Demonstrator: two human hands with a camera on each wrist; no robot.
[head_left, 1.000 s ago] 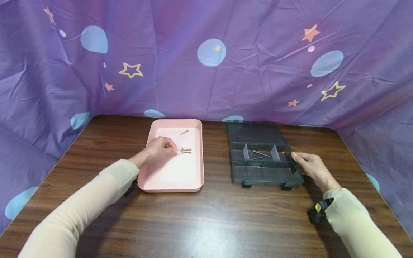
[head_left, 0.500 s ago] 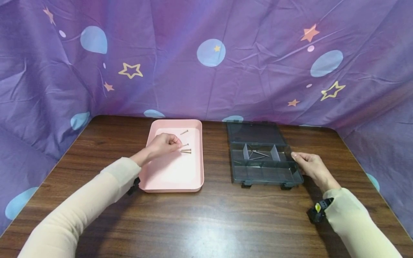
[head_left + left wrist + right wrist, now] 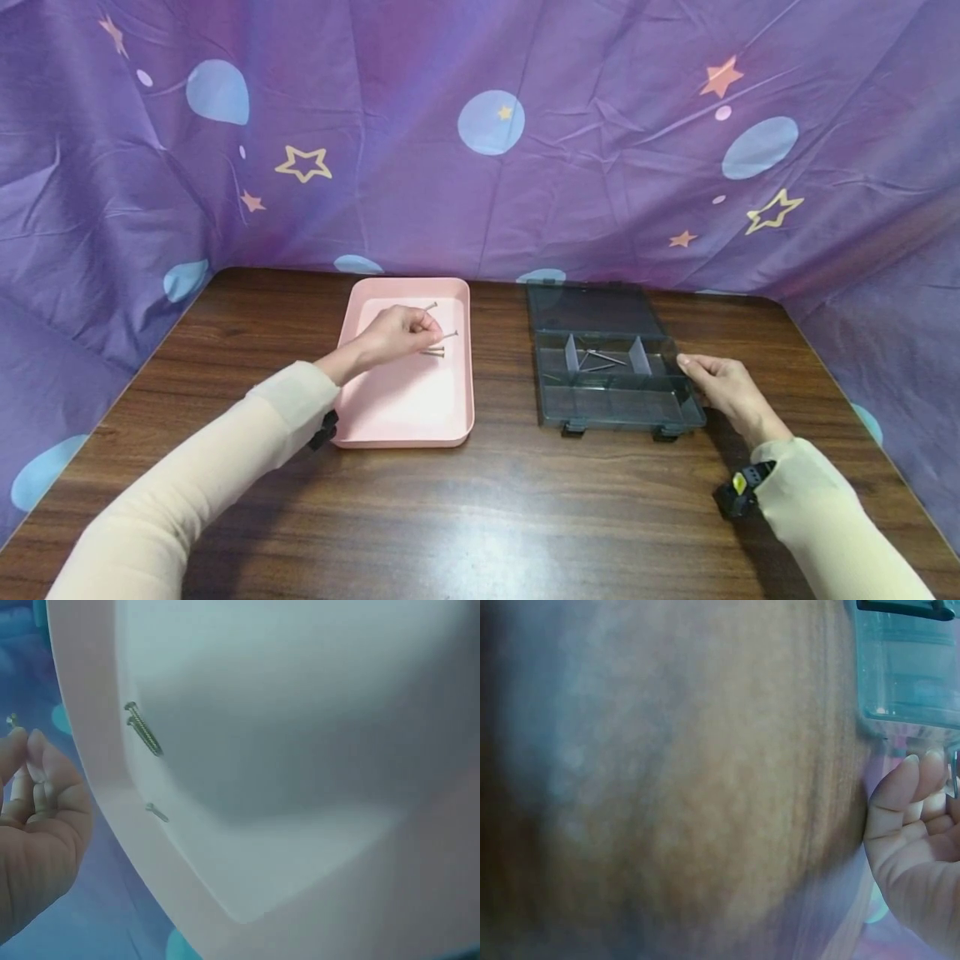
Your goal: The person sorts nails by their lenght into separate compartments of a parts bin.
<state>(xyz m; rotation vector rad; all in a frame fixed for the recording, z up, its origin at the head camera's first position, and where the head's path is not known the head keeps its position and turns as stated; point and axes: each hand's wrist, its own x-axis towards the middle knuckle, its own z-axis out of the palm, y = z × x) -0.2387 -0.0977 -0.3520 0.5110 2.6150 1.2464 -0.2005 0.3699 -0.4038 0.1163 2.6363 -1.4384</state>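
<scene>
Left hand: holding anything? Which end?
Left hand pinches a screw by its tip end, head pointing out, above the pink tray.

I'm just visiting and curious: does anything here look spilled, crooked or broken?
Nothing stands out. The pink tray and the open compartment box sit square on the table. A few screws lie loose in the tray; the left hand pinches one screw.

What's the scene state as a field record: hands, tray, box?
left hand: pinches a screw above the pink tray
right hand: holds the right edge of the organizer box
tray contents: loose screws, one more near the far wall
box: lid open, dividers in, screws in the middle compartment
surface: wooden table
</scene>
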